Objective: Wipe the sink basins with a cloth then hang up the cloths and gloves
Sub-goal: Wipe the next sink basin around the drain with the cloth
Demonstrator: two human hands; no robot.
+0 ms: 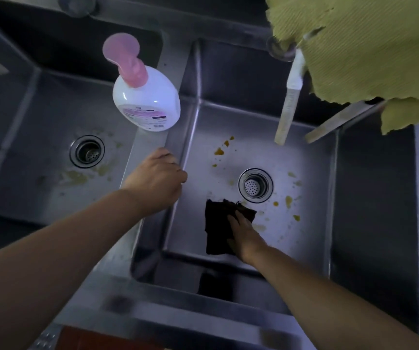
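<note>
My right hand (245,234) flat on dark cloth (219,228), fingers straight, pressing it to floor of right basin (314,173), just near side of drain (255,185). Yellow stains (219,150) scattered around drain. My left hand (156,181) rests on divider left of drain, fingers curled over edge, holding nothing. Soap bottle (146,97) on divider beyond it. Yellow-green cloth (370,46) hangs above, far right of drain.

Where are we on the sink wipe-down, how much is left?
Nothing finished. The right hand presses the dark cloth onto the right basin floor, still yellow-spattered. The left hand rests on the divider. The stained left basin and hanging up remain.
</note>
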